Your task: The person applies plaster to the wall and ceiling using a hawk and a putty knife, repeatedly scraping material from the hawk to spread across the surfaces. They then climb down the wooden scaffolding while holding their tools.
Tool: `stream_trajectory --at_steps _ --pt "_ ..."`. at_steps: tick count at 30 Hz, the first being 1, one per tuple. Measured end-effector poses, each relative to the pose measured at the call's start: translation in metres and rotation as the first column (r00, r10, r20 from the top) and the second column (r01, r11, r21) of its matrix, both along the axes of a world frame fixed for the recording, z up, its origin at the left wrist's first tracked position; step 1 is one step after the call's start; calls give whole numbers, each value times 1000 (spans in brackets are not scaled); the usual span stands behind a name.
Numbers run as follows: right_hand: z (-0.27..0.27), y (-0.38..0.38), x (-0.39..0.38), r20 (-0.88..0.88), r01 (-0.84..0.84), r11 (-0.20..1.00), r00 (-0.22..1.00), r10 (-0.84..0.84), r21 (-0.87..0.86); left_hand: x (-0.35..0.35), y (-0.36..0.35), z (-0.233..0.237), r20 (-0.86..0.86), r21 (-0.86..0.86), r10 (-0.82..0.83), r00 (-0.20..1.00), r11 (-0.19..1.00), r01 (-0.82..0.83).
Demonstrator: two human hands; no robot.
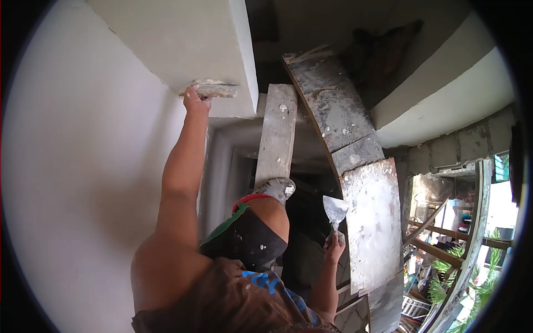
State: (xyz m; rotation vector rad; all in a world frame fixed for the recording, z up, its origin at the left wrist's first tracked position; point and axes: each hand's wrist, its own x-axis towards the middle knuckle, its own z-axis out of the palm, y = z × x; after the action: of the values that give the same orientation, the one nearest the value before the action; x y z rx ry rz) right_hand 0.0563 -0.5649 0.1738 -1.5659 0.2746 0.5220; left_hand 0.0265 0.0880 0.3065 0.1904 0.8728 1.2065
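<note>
With my left arm stretched up, my left hand [196, 100] is closed around a plastering trowel [222, 90]. The trowel lies flat along the lower part of the pale wall face [183, 41], and wet plaster shows along its edge. Lower down on the right, my right hand [334, 244] grips the handle of a putty knife [335, 208]. Its wide blade points upward and is smeared white. Beside that blade is a white, plaster-covered board [373, 222]; blade and board appear apart.
A narrow wooden plank [277, 133] runs ahead, and my splattered shoe [280, 188] is at its near end. Stained scaffold boards [338, 111] extend up to the right. A dark drop shows between plank and boards. An opening with a wooden frame [472, 244] stands far right.
</note>
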Motion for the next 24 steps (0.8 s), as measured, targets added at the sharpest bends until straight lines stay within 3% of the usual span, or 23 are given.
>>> stream_trajectory --at_steps 2,6,8,10,13,16,19,22,24 --pt "-18 -19 -3 70 0 1000 998 -2 29 6 7 44 -58 -40 6 998 999 -8" --pt "-1 -29 -19 3 57 998 998 -57 18 12 12 150 -29 148 -95 995 984 98" --pt "-9 -32 -23 -3 92 991 996 -92 97 16 21 204 -29 275 -119 992 954 123" --pt "9 -21 -21 -19 97 990 995 -96 98 16 -20 285 -38 315 -50 998 947 59" --pt "18 -10 -21 17 76 974 997 -81 213 -2 8 343 -80 375 -45 996 924 72" --pt "39 8 -21 75 38 964 995 -60 262 -26 -40 359 -88 553 -84 993 824 119" --pt "104 47 -12 143 -39 909 989 -23 415 -42 -85 332 -135 755 -212 968 610 239" --pt "172 85 0 261 -178 807 965 30 564 -34 -159 307 -133 775 -379 916 536 335" --pt "217 102 2 369 -277 755 928 51 594 -29 -217 303 -210 811 -453 867 415 413"
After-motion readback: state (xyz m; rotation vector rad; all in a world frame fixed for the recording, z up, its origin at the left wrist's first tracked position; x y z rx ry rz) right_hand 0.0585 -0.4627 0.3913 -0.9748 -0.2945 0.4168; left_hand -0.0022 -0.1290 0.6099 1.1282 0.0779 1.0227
